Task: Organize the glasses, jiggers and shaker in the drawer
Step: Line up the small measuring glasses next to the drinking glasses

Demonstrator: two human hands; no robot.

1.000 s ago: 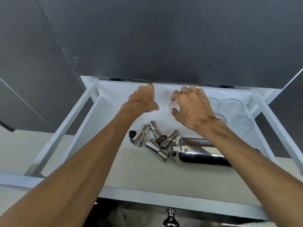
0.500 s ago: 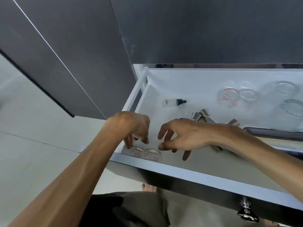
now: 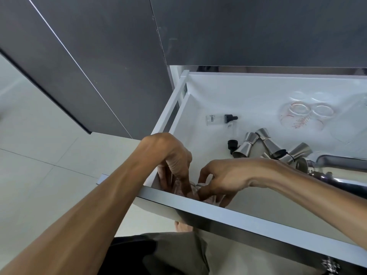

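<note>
From the head view, both hands reach into the drawer's (image 3: 228, 212) front-left corner: the left hand (image 3: 170, 155) and right hand (image 3: 224, 175) each pinch small glasses (image 3: 195, 187) there. Jiggers (image 3: 264, 144) lie mid-drawer beside the shaker (image 3: 337, 171).

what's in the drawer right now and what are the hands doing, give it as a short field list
drawer: open drawer, white inside
left hand: left hand at the near left corner, fingers down on small clear glasses
right hand: right hand beside it, fingers on the same glasses
grip: cannot tell whether either hand has closed on a glass
jiggers: steel jiggers lying in a loose pile mid-drawer
shaker: shaker lying on its side at the right
measuring glasses: two measuring glasses upright at the back right
dropper bottles: two dropper bottles lying down, left of the jiggers
</note>
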